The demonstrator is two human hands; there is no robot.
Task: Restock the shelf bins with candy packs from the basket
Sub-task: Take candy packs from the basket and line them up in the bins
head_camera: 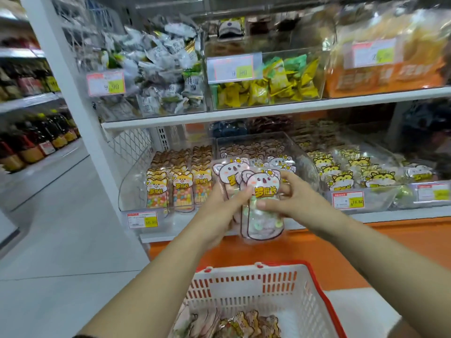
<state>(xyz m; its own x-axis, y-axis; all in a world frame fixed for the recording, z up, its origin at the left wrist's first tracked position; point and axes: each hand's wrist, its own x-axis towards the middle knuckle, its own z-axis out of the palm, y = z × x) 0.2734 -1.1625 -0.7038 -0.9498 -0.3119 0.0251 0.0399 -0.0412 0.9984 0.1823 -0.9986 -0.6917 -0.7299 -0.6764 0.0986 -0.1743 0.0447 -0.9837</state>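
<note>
Below both arms, the basket (pixel 246 284) holds more packs (pixel 244 323). Left hand (pixel 219 211) and right hand (pixel 290 198) together grip two koala candy packs (pixel 261 211) above the basket, before the middle bin (pixel 305 162).

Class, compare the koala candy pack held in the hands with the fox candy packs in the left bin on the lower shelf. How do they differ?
The koala pack has a white and grey face; the fox packs have orange faces. The koala pack is held up by the left hand and the right hand; the fox packs stand in rows. Both carry a yellow label.
</note>
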